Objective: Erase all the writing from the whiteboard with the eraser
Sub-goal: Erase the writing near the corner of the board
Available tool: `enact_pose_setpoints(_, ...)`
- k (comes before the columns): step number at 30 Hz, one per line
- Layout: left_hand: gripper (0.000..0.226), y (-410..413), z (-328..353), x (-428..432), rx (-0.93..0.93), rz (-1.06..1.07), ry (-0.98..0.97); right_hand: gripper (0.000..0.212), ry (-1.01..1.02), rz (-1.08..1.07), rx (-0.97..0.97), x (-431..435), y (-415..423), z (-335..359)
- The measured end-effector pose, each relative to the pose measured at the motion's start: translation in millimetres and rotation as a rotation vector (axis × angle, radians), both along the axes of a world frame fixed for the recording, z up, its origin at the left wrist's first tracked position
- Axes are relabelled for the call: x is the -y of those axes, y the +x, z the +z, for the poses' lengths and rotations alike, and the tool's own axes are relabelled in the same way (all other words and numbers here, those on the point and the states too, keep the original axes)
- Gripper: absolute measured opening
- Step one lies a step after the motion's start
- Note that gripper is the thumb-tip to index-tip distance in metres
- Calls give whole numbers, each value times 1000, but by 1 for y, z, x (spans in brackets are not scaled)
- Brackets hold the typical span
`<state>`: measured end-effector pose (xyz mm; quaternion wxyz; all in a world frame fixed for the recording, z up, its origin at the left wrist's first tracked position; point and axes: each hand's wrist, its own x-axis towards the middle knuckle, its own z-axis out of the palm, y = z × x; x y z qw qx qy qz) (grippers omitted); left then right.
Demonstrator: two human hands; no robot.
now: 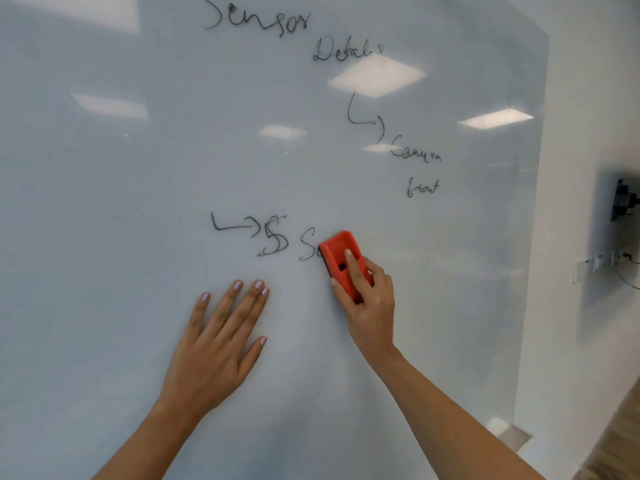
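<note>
Whiteboard [121, 202] mostly still written on: "Sensor" [256, 19] at 12 o'clock, "Details" and "Camera front" toward 1–2 o'clock, arrow and scrawl at centre. Left hand [214, 344], 6 o'clock, fingers spread flat on the board. Right hand [370, 299] grips the red eraser [337, 254], seemingly covering a half-wiped word; most erasing remains.

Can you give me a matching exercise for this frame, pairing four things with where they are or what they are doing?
Things:
1. eraser
2. left hand
3. word "Sensor"
4. word "front"

States or places:
A. spread flat on the whiteboard, holding nothing
B. gripped by the right hand, over the end of a word starting with S
C. small writing at the right, below "Camera"
D. large writing at the top edge

Pairs: 1-B, 2-A, 3-D, 4-C
</note>
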<state>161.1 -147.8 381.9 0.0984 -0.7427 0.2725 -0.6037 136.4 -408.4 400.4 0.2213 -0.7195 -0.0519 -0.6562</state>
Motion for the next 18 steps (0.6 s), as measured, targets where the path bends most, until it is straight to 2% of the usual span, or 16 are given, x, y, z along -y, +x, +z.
enact_pose_setpoints(2,64,-2,-1,-12,1,11,-2,55,-25,-19,-29,14,-3,-12)
enact_pose_setpoints(6,66,-5,1,-29,1,28,-13,55,286,-2,11,26,2,11)
enact_pose_setpoints(8,68,-5,3,-32,0,37,-6,54,357,27,32,10,3,31)
enact_pose_setpoints(12,69,-7,5,-33,-3,48,3,53,24,68,33,-33,-1,25)
enact_pose_setpoints(15,70,-8,9,-36,4,53,21,51,-166,47,25,-34,-3,10)
enact_pose_setpoints(18,71,-9,17,-40,9,58,44,51,-113,25,37,-25,-1,21)
